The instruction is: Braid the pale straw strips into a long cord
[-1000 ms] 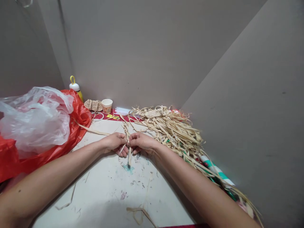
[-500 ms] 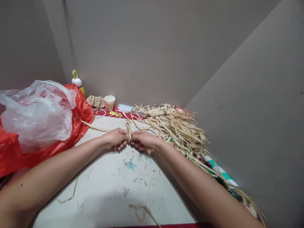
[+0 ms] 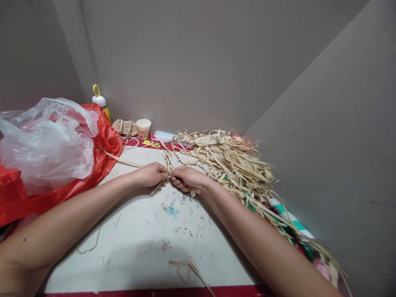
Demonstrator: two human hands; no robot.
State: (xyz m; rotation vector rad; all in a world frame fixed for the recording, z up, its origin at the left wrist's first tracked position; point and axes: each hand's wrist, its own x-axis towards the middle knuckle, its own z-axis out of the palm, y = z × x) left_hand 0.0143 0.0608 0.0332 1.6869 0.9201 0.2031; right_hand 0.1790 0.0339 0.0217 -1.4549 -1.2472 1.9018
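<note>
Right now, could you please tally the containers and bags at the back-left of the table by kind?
Plastic bags: 2, one clear and one red
Paper cup: 1
Bottle with yellow loop handle: 1
Small woven basket: 1
Total: 5

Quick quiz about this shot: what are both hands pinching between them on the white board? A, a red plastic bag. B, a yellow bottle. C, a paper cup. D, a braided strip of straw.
D: the left hand and right hand meet fingertip to fingertip on a braided straw strip, which runs away from them over the white board.
</note>
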